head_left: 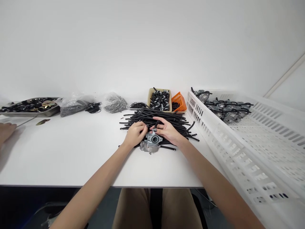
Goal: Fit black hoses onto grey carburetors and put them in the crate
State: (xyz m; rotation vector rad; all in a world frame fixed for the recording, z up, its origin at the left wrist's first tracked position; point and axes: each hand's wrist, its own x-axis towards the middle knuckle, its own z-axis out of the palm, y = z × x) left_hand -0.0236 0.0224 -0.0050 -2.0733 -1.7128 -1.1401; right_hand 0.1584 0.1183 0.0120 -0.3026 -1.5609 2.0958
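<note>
A grey metal carburetor (152,141) with a round bore facing me rests at the near edge of a pile of black rubber hoses (152,115). My right hand (168,131) grips its upper right side, thumb and fingers around the black part on top. Against the carburetor's upper left, my left hand (135,135) is closed in a pinch. A small dark bit shows at those fingertips, too small to make out. One hose (168,148) sticks out to the right, beside the carburetor.
To the right, a white plastic crate (214,140) holds several carburetors (228,109). Behind the hoses stand a cream basket (149,98) of small black parts and an orange basket (182,101). Bags of small parts (115,103) and a metal tray (51,112) line the wall. Another person's hand (6,131) is far left.
</note>
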